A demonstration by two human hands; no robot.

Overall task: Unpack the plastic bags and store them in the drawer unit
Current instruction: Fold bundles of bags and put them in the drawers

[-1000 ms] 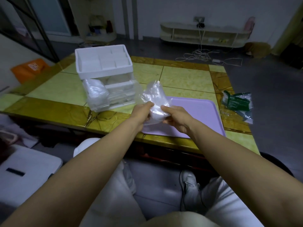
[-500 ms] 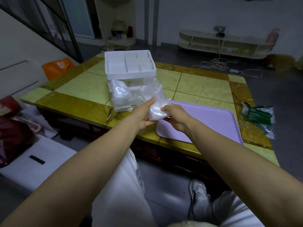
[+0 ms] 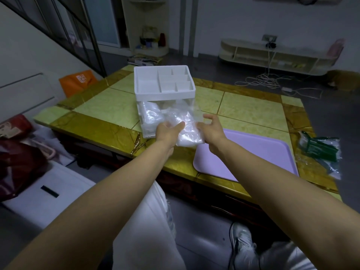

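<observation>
One clear plastic bag (image 3: 187,131) between both hands: left hand (image 3: 168,131) fingers grip its side; right hand (image 3: 210,128) fingers spread, touching. One drawer unit (image 3: 164,88) just beyond fingers. One purple tray (image 3: 259,152) on counter (image 3: 109,106), right of fingers.

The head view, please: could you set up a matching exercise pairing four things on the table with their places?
Things:
1. drawer unit
2. purple tray
3. green packet
4. clear bag

Places:
A. at the table's right edge
B. held between both hands
C. far side of the table, beyond the hands
D. flat at the near edge, right of the hands

Pairs: 1-C, 2-D, 3-A, 4-B
</observation>
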